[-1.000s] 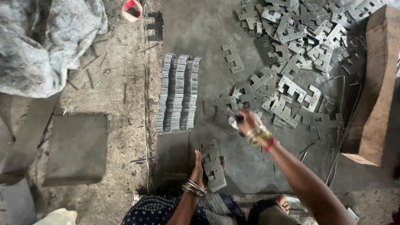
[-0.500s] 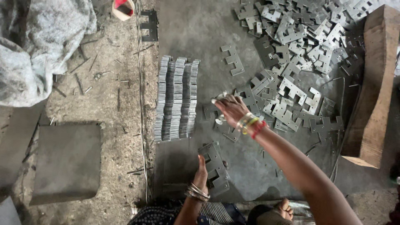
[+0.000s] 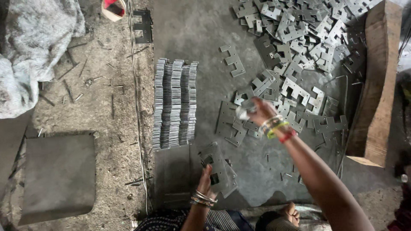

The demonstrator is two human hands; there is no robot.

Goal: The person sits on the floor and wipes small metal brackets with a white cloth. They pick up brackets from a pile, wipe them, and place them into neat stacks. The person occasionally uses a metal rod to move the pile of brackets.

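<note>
My left hand (image 3: 206, 179), with bangles on the wrist, holds a small stack of flat grey metal plates (image 3: 217, 168) low in the view. My right hand (image 3: 259, 112), also with bangles, is raised over the scattered plates and grips one thin metal plate (image 3: 245, 109) between its fingers. Just under it lie loose notched plates (image 3: 229, 124) on the dark floor sheet. A neat row of stacked plates (image 3: 175, 102) stands on edge to the left of both hands.
A big loose pile of notched metal plates (image 3: 299, 38) fills the upper right. A wooden block (image 3: 377, 85) stands along the right. A grey cloth (image 3: 30, 47) lies top left, a flat metal sheet (image 3: 58, 175) bottom left, a small bowl (image 3: 113, 8) at top.
My right hand has lifted a plate from the loose pile and swung it left and back over the scattered plates. My left hand has kept hold of its stack.
</note>
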